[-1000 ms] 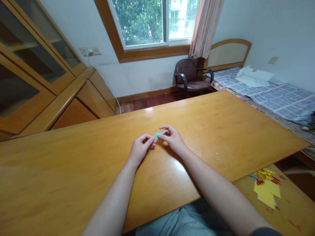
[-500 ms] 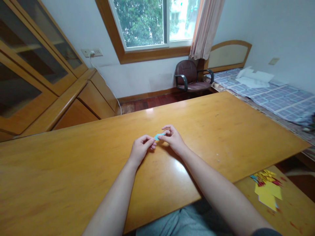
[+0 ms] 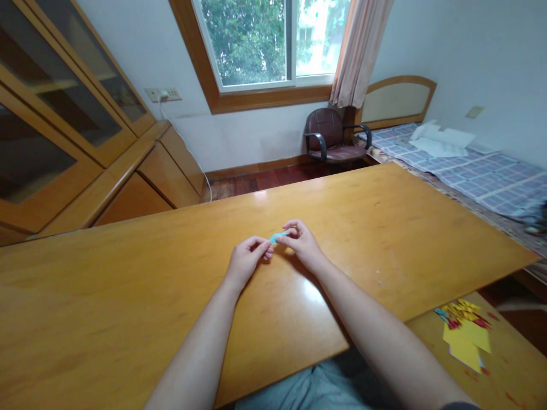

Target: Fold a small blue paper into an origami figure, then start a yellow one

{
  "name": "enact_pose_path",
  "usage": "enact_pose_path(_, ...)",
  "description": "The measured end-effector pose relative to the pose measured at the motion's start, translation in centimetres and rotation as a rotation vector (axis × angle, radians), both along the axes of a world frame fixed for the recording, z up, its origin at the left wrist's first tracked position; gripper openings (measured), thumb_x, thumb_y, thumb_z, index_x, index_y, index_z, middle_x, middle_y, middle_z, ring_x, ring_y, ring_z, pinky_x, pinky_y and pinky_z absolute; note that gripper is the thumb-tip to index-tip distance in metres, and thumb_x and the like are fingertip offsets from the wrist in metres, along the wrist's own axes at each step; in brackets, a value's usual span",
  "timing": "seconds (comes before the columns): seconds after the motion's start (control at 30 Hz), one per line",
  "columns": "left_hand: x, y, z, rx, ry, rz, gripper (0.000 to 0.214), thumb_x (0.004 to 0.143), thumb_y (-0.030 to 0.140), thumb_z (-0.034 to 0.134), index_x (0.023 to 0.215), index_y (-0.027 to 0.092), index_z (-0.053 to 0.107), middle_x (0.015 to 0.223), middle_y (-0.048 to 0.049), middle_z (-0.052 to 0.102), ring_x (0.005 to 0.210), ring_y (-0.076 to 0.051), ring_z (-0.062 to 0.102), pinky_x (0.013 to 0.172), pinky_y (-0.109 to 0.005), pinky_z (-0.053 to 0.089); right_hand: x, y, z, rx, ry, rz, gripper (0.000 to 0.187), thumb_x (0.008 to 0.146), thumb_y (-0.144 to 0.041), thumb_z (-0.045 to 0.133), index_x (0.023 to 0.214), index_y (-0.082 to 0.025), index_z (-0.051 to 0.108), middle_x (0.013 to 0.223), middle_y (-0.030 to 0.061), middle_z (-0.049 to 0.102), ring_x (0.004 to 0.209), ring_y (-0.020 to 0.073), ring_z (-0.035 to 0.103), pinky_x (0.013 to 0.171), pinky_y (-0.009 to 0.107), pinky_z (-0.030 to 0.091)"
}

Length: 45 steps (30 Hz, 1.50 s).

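A small light-blue piece of folded paper (image 3: 277, 237) is held just above the wooden table (image 3: 141, 296). My left hand (image 3: 251, 257) pinches its left end between thumb and fingers. At the other end, my right hand (image 3: 301, 240) grips the paper between thumb and forefinger, with its upper fingers curled over. Fingers cover part of the paper, so its full shape does not show.
On a lower surface at the right lie yellow paper sheets (image 3: 465, 344) and a pile of folded yellow, red and blue paper pieces (image 3: 461, 310). Beyond the table stand a brown armchair (image 3: 327, 134), a bed (image 3: 478, 165) and a glass-fronted cabinet (image 3: 123, 142).
Both hands keep their hold on the light-blue paper with almost no movement. The whole view has shifted slightly.
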<state>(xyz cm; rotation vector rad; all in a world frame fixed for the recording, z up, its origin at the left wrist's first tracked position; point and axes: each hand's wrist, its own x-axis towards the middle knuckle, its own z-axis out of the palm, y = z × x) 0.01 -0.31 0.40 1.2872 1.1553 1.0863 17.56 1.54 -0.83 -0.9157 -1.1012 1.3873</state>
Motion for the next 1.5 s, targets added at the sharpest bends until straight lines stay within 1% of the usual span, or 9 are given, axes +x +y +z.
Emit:
enact_pose_path(0.2,0.13,0.2,-0.15,0.001,-0.031,-0.002,0.035,0.075,0.046,0.076,0.088,0.013,0.069,0.074,-0.0062,0.073,0.064,-0.016,0.067,0.065,-0.027,0.055,0.09,0.0,0.13,0.033,-0.018,-0.009,0.039,0.065,-0.036,0.082,0.091,-0.021,0.058,0.075,-0.0027,0.067,0.071,0.0146,0.061,0.072,0.028,0.045)
enact_pose_path(0.4,0.26,0.27,-0.1,0.043,-0.041,0.056,0.037,0.072,0.046,0.077,0.087,0.013,0.068,0.074,-0.0059,0.073,0.066,-0.018,0.069,0.065,-0.029,0.057,-0.1,0.09,-0.23,0.059,-0.034,-0.016,0.035,0.067,-0.035,0.08,0.093,-0.019,0.061,0.081,-0.0002,0.067,0.077,0.0154,0.062,0.075,0.028,0.047)
enact_pose_path(0.5,0.23,0.27,0.02,0.071,-0.02,0.11,0.039,0.073,0.048,0.077,0.089,0.014,0.068,0.073,-0.0057,0.073,0.065,-0.018,0.069,0.065,-0.03,0.057,-0.13,0.13,-0.45,0.097,-0.072,-0.071,0.033,0.068,-0.033,0.079,0.094,-0.02,0.063,0.086,0.0009,0.066,0.076,0.0145,0.061,0.073,0.027,0.047)
enact_pose_path(0.63,0.09,0.29,-0.07,0.121,0.019,0.179,0.038,0.075,0.048,0.075,0.092,0.014,0.068,0.078,-0.0068,0.073,0.068,-0.019,0.07,0.065,-0.029,0.057,-0.05,-0.07,-0.3,0.124,-0.086,-0.134,0.032,0.071,-0.034,0.077,0.096,-0.02,0.063,0.074,-0.0023,0.061,0.065,0.0122,0.057,0.062,0.025,0.046)
enact_pose_path(0.77,0.04,0.32,-0.31,0.175,0.045,0.205,0.034,0.078,0.045,0.073,0.092,0.015,0.069,0.08,-0.0063,0.073,0.072,-0.02,0.071,0.066,-0.029,0.058,-0.13,-0.55,0.14,0.102,-0.036,-0.014,0.037,0.077,-0.039,0.074,0.106,-0.02,0.061,0.066,-0.0038,0.062,0.062,0.0137,0.061,0.065,0.027,0.049)
enact_pose_path(0.9,0.01,0.21,-0.31,0.23,0.115,0.186,0.028,0.081,0.043,0.07,0.09,0.016,0.07,0.084,-0.006,0.072,0.074,-0.02,0.071,0.068,-0.029,0.059,-0.31,-0.72,0.12,0.099,-0.004,0.046,0.042,0.076,-0.038,0.074,0.113,-0.021,0.063,0.082,0.0007,0.07,0.078,0.016,0.067,0.078,0.031,0.052)
enact_pose_path(1.0,-0.07,0.1,-0.18,0.298,0.183,0.148,0.024,0.084,0.04,0.067,0.09,0.017,0.071,0.086,-0.0055,0.072,0.076,-0.019,0.071,0.071,-0.029,0.058,-0.32,-0.6,-0.08,0.126,-0.05,0.033,0.034,0.077,-0.036,0.074,0.106,-0.021,0.068,0.09,0.003,0.072,0.085,0.0172,0.067,0.084,0.033,0.051)
enact_pose_path(1.1,-0.15,0.05,-0.11,0.358,0.25,0.131,0.021,0.086,0.038,0.066,0.09,0.018,0.072,0.086,-0.0047,0.071,0.078,-0.018,0.07,0.073,-0.029,0.057,-0.28,-0.48,-0.19,0.161,-0.102,0.014,0.025,0.078,-0.035,0.072,0.098,-0.02,0.07,0.093,0.0042,0.072,0.087,0.0178,0.066,0.085,0.033,0.051)
enact_pose_path(1.5,-0.15,0.15,-0.25,0.397,0.255,0.083,0.019,0.087,0.037,0.066,0.094,0.02,0.071,0.089,-0.0043,0.07,0.079,-0.017,0.068,0.074,-0.028,0.056,-0.24,-0.45,-0.31,0.173,-0.108,0.014,0.024,0.079,-0.032,0.071,0.099,-0.02,0.069,0.094,0.0044,0.072,0.088,0.0179,0.066,0.085,0.032,0.05)
